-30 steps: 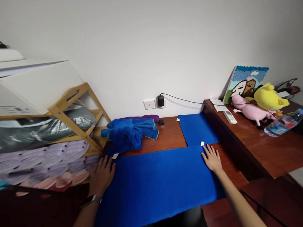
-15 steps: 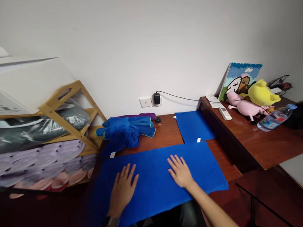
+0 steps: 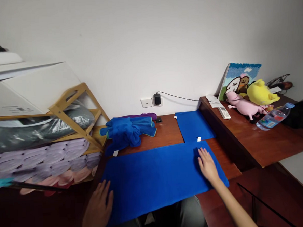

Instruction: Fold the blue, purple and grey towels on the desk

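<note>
A large blue cloth (image 3: pixel 155 178) lies spread flat along the front of the brown table (image 3: pixel 167 128), its near edge hanging over my lap. My left hand (image 3: pixel 99 205) is at the cloth's left edge, fingers apart, holding nothing. Near the right end of the cloth, my right hand (image 3: pixel 208 163) rests palm down with its fingers stretched. Behind it a smaller blue cloth (image 3: pixel 194 126) with white tags lies flat. Crumpled blue cloths (image 3: pixel 128 130) with green edging are heaped at the back left, and a purple cloth (image 3: pixel 149 116) shows behind them.
On the raised right desk (image 3: pixel 256 141) are a remote (image 3: pixel 224 112), a pink plush toy (image 3: pixel 243 106), a yellow plush toy (image 3: pixel 260 92), a bottle (image 3: pixel 275 118) and a picture board (image 3: pixel 238 79). A wooden shelf (image 3: pixel 83 131) with slippers stands left; a plug (image 3: pixel 157 99) is on the wall.
My hands have moved apart over the large cloth, the left one toward its left edge and the right one toward its right end. The view has shifted slightly left.
</note>
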A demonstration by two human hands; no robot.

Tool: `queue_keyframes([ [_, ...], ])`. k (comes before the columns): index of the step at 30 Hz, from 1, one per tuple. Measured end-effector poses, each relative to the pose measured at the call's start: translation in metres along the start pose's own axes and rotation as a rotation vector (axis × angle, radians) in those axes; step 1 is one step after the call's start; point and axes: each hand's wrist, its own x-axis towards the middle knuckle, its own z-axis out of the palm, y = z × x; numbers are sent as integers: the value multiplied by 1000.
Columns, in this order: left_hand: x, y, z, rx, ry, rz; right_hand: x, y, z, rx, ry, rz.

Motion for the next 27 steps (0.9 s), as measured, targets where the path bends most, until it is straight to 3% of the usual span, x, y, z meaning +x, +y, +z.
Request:
queue_keyframes([
  [3,-27,37,-5,21,-102,113,-46,-63,12,9,-92,-205],
  [5,-40,39,-5,51,-150,147,-64,-83,17,1,-178,-304],
  [6,-46,32,-4,66,-154,152,-67,-81,18,-10,-205,-319],
  [8,-54,6,-3,89,-137,168,-65,-58,16,-43,-223,-277],
  [11,-62,-38,-3,124,-100,173,-54,9,7,-107,-205,-121],
  [14,-63,-55,-7,155,-79,146,-47,71,-2,-174,-187,39],
  [18,-62,-46,-18,146,-82,113,-49,113,-7,-179,-212,168],
  [23,-52,-38,-33,36,-51,23,-46,121,-7,0,-172,235],
  [25,-32,-20,-36,-19,19,-44,-30,119,-12,114,-85,260],
  [27,-3,23,-37,-75,90,-109,-1,116,-20,233,10,273],
])
